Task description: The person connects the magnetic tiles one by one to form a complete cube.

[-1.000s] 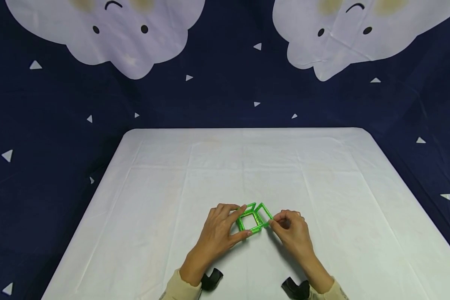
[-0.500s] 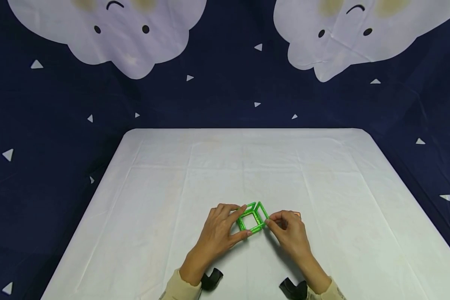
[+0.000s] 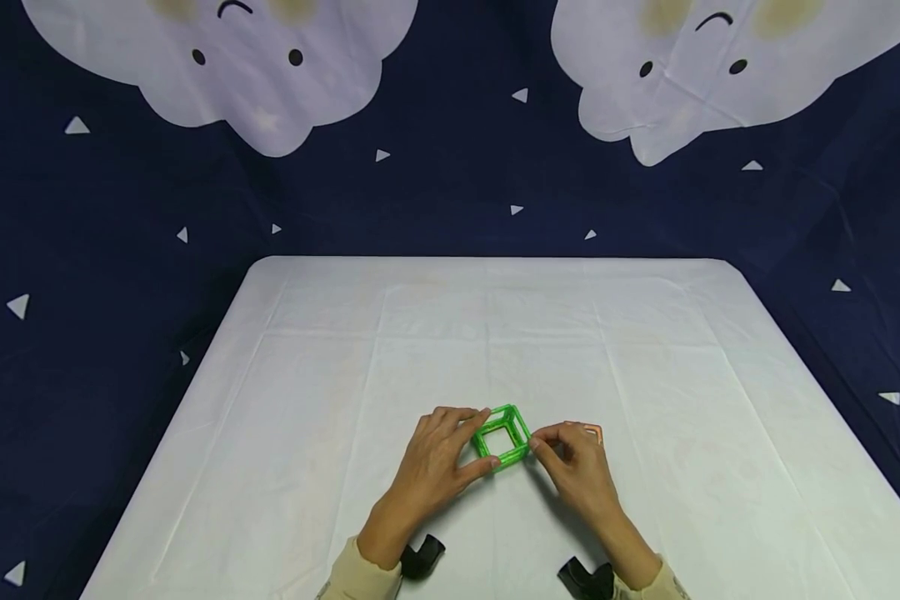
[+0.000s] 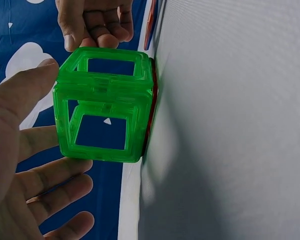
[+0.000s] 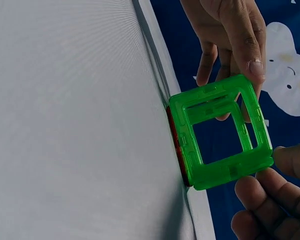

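Observation:
A cube of green see-through magnetic tiles (image 3: 512, 457) stands on the white table. Its walls are hollow square frames, and a thin red tile (image 4: 151, 112) lies under it, its edge showing in both wrist views. My left hand (image 3: 438, 454) holds the cube from the left, the index finger at the far side and the thumb at the near side; the other fingers spread loosely. At the cube's right corner, the thumb and index finger of my right hand (image 3: 581, 468) pinch the edge of a green tile. In the right wrist view the green walls (image 5: 230, 174) meet at this corner.
Just behind my right hand lies a flat orange tile (image 4: 150, 24), partly hidden by that hand in the head view. A black wrist mount (image 3: 423, 558) shows at each sleeve. A navy cloth (image 3: 450, 200) with clouds hangs beyond the table (image 3: 487, 308).
My right hand has moved slightly left, swinging the right green tile from a slanted, gapped position in against the cube. The left hand has barely shifted. The orange tile has come into sight.

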The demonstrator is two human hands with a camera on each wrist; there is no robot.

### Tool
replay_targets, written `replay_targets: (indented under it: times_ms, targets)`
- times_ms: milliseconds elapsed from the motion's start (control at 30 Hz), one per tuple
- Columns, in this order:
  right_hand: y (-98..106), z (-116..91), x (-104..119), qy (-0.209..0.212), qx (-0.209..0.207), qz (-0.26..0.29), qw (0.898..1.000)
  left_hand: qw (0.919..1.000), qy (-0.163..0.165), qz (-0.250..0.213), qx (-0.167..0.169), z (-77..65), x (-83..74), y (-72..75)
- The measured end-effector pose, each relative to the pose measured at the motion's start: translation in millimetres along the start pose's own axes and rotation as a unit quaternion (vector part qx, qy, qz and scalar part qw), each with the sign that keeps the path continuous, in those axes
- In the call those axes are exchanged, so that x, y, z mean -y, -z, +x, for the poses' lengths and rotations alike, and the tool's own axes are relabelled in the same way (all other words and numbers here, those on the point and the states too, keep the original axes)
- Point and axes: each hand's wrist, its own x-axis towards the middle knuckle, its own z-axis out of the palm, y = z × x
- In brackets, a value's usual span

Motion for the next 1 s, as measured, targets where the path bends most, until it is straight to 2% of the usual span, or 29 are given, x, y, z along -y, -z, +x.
replay_targets:
  times_ms: [233, 667, 1000]
  targets:
    - [-0.8, -1.8, 0.3, 0.011, -0.003, 0.001, 1.000, 0.9999, -0.001, -0.011, 0.006, 0.6, 1.2, 0.8]
    - [0.1, -7.9, 3.6, 0.002, 0.001, 0.000, 1.000, 0.9991, 0.001, -0.024, 0.035, 2.6, 4.2, 1.2]
    - [17.8, -8.9, -6.0, -0.007, 0.010, -0.022, 1.000, 0.9961, -0.003, -0.050, 0.073, 5.0, 12.1, 5.4]
